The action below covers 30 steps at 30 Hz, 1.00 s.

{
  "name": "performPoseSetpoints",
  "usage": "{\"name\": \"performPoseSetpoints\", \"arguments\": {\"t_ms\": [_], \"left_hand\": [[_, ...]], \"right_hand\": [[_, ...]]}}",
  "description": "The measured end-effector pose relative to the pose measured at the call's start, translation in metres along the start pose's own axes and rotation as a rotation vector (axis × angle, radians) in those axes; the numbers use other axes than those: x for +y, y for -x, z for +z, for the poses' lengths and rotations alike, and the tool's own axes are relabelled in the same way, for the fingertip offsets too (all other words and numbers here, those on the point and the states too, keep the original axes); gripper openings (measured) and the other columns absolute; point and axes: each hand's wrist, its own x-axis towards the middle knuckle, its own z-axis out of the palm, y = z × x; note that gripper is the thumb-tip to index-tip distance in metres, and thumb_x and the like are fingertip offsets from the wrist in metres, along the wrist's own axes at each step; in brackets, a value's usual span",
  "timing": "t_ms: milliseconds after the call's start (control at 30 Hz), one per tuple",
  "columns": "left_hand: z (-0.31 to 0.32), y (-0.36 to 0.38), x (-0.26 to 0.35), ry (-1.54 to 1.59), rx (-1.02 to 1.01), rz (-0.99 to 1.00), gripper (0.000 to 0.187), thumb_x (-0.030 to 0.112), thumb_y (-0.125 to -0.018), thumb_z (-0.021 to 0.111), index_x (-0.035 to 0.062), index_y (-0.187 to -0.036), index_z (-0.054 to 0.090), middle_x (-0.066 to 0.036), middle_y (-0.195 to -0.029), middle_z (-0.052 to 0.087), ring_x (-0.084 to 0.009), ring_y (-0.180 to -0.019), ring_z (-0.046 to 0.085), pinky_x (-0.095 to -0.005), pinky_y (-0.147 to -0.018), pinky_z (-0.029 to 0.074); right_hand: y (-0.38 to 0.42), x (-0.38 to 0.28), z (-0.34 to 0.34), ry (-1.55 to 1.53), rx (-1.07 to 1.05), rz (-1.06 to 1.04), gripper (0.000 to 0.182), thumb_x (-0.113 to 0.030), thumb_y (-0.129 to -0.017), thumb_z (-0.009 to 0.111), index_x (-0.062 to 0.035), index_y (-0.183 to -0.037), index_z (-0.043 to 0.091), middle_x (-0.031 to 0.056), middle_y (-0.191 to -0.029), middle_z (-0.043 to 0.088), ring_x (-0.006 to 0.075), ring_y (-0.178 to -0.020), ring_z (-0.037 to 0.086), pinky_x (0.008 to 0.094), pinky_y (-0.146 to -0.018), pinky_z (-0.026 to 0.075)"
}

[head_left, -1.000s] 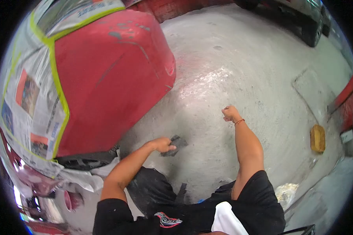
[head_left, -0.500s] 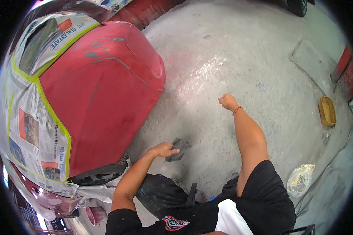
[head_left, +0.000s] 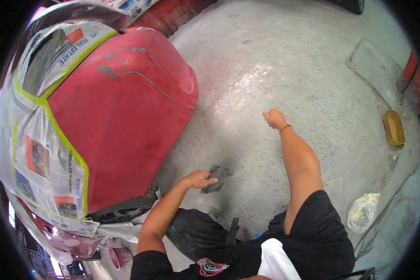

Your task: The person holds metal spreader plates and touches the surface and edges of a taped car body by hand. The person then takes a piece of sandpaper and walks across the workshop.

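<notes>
"Dark sheet [head_left: 218, 175]: where is it?"

"Low over the pale concrete floor [head_left: 303, 70], in front of the person's knees and to the right of the car's red body panel [head_left: 121, 121], well clear of it."

"What state is that panel in?"

"Matte red, with grey patches [head_left: 106, 70] near its far end and thin grey lines along its creases. Newspaper [head_left: 44, 158] covers the bodywork beside it, edged with yellow-green tape [head_left: 86, 186]. A dark wheel [head_left: 126, 212] shows under the near edge."

"And across the floor?"

"On the right, a clear plastic bag [head_left: 364, 213] with something pale inside, and beyond it a yellowish-brown tub [head_left: 394, 127]. Neither is near the hands."

"What are the hands doing?"

"The left hand [head_left: 198, 179] grips the sheet by one edge, thumb on top, the rest sticking out past the fingers. The right hand [head_left: 274, 118] is held out ahead, apart from the panel, fingers curled in; whether anything is inside them, I can't tell. A thin red band [head_left: 285, 128] circles that wrist."
</notes>
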Motion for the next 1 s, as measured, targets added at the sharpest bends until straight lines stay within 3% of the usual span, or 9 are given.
{"name": "performPoseSetpoints", "arguments": {"t_ms": [300, 333, 500, 600, 667, 700, 767, 900, 1000], "left_hand": [[-0.022, 0.025, 0.035, -0.022, 0.235, 0.123, 0.05, 0.046, -0.096, 0.06, -0.0033, -0.094, 0.071, -0.028, -0.086, 0.068, -0.0403, -0.081, 0.068, -0.0427, -0.077, 0.052], [-0.034, 0.037, 0.045, -0.038, 0.227, 0.12, 0.05, 0.046, -0.096, 0.06, -0.0033, -0.094, 0.071, -0.028, -0.086, 0.068, -0.0403, -0.081, 0.068, -0.0427, -0.077, 0.052], [-0.08, 0.099, 0.078, 0.214, 1.283, 0.239, 0.022, 0.017, -0.093, 0.067, -0.0044, -0.093, 0.067, -0.015, -0.081, 0.069, -0.0244, -0.068, 0.062, -0.0383, -0.068, 0.052], [-0.094, 0.117, -0.026, 0.547, 2.363, 0.516, 0.053, 0.03, -0.092, 0.062, -0.0063, -0.13, 0.051, -0.02, -0.135, 0.053, -0.034, -0.113, 0.058, -0.046, -0.098, 0.047], [-0.16, 0.149, 0.023, 0.529, 2.424, 0.922, 0.056, 0.028, -0.095, 0.06, -0.006, -0.137, 0.043, -0.024, -0.143, 0.044, -0.0324, -0.122, 0.054, -0.0501, -0.101, 0.046], [-0.18, 0.154, 0.022, 0.516, 2.438, 0.905, 0.056, 0.028, -0.095, 0.06, -0.006, -0.137, 0.043, -0.024, -0.143, 0.044, -0.0324, -0.122, 0.054, -0.0501, -0.101, 0.046], [-0.214, 0.175, 0.014, -0.564, 2.617, 0.317, 0.056, 0.021, -0.091, 0.071, -0.0071, -0.133, 0.047, -0.022, -0.126, 0.058, -0.0374, -0.11, 0.061, -0.0504, -0.094, 0.053], [-0.253, 0.184, -0.065, 0.119, 2.673, 0.61, 0.058, 0.023, -0.093, 0.067, -0.0063, -0.138, 0.044, -0.024, -0.135, 0.053, -0.0385, -0.118, 0.057, -0.0516, -0.1, 0.049], [-0.279, 0.16, -0.052, -0.516, 2.513, 0.105, 0.056, 0.028, -0.1, 0.056, -0.0055, -0.141, 0.041, -0.024, -0.145, 0.044, -0.0391, -0.127, 0.05, -0.0514, -0.106, 0.044]], "right_hand": [[-0.004, -0.007, 0.01, 0.045, 0.007, -0.066, 0.043, -0.039, -0.095, 0.056, 0.0019, -0.094, 0.069, 0.0148, -0.074, 0.07, 0.0255, -0.063, 0.068, 0.0368, -0.06, 0.056], [-0.001, -0.013, 0.006, 0.046, -0.035, -0.074, 0.043, -0.039, -0.093, 0.058, 0.0019, -0.095, 0.071, 0.0181, -0.085, 0.071, 0.0328, -0.081, 0.068, 0.0413, -0.074, 0.054], [-0.019, -0.044, 0.02, 0.0, -0.066, -0.132, 0.04, -0.04, -0.091, 0.059, -0.0033, -0.101, 0.074, 0.0191, -0.101, 0.072, 0.0395, -0.101, 0.067, 0.0464, -0.089, 0.053], [-0.031, -0.073, 0.035, 0.025, 0.013, -0.416, 0.043, -0.044, -0.091, 0.059, -0.0031, -0.095, 0.072, 0.0153, -0.078, 0.071, 0.0297, -0.077, 0.07, 0.043, -0.076, 0.055], [-0.028, -0.104, 0.044, -0.051, -0.05, -0.348, 0.04, -0.042, -0.091, 0.06, -0.0046, -0.098, 0.072, 0.0203, -0.103, 0.071, 0.0385, -0.099, 0.067, 0.0472, -0.087, 0.052], [-0.025, -0.117, 0.05, -0.047, -0.065, -0.359, 0.04, -0.042, -0.091, 0.06, -0.0046, -0.098, 0.072, 0.0203, -0.103, 0.071, 0.0385, -0.099, 0.067, 0.0472, -0.087, 0.052], [-0.008, -0.129, 0.077, -0.237, -0.163, -0.322, 0.04, -0.042, -0.092, 0.059, -0.0036, -0.096, 0.07, 0.021, -0.099, 0.071, 0.0397, -0.096, 0.067, 0.0486, -0.083, 0.052], [0.063, -0.09, 0.11, -0.381, -0.3, -0.276, 0.045, -0.044, -0.093, 0.058, 0.0002, -0.085, 0.065, 0.0225, -0.084, 0.067, 0.0384, -0.078, 0.065, 0.046, -0.071, 0.048], [0.112, -0.028, 0.113, -0.187, -0.228, -0.168, 0.037, -0.037, -0.093, 0.06, -0.002, -0.084, 0.069, 0.0158, -0.072, 0.068, 0.0288, -0.066, 0.065, 0.0415, -0.065, 0.049]]}}
